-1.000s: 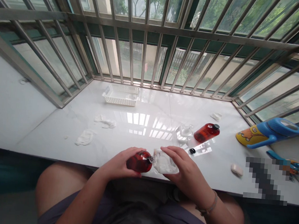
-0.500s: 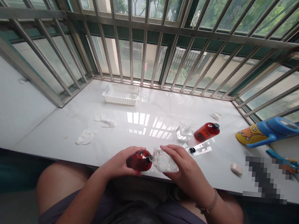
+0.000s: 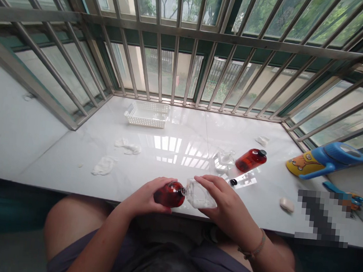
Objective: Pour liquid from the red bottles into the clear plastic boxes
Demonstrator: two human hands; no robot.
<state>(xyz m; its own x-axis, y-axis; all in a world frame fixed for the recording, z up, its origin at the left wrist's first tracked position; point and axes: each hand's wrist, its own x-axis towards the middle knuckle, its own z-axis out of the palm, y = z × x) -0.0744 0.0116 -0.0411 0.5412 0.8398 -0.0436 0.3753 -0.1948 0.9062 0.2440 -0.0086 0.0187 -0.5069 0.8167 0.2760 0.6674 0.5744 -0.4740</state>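
Note:
Near the front edge of the white counter, my left hand (image 3: 146,197) is wrapped round a reddish-brown bottle (image 3: 171,194) tipped to the right. My right hand (image 3: 223,201) holds a clear, square-sided bottle (image 3: 199,194) tilted toward it. The two necks meet between my hands; whether liquid passes between them is too small to tell. A small black cap (image 3: 233,182) lies just beyond my right hand. Farther back a second reddish-brown bottle (image 3: 249,160) with a black cap stands beside another clear bottle (image 3: 224,160).
A white perforated basket (image 3: 147,116) stands near the window bars. Crumpled white tissues (image 3: 104,166) lie at the left. A blue and yellow kettle-shaped bottle (image 3: 322,160) is at the right, with a pale soap-like block (image 3: 286,205) nearer me. The counter's white top (image 3: 71,160) ends at my knees.

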